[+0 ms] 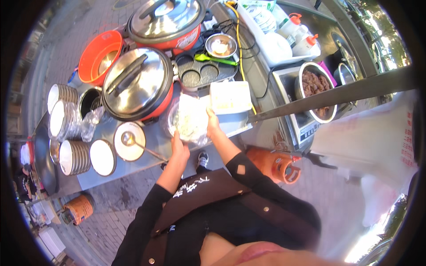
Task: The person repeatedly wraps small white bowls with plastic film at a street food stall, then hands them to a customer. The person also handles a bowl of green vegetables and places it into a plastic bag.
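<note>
Both hands are at a plastic-covered bowl [187,124] of pale, chopped-looking food, overexposed so its exact kind is unclear. My left hand [180,148] grips its near left side, and my right hand [213,123] holds the right side. Just beyond my right fingers sits a white rectangular container [230,96]. To the left stands a red electric pot [163,103] under a metal lid [138,87] with a black handle. A ladle [128,138] rests on a white bowl [120,149], its handle reaching toward my left hand.
Stacked bowls [75,158] and a plastic-wrapped stack [60,121] occupy the left. Behind are a second lidded pot [166,25], an orange bucket [87,63] and a dimpled pan [213,71]. A metal bar [326,94] crosses the right, before a meat bowl [314,83]. Gas cylinders [283,169] stand below.
</note>
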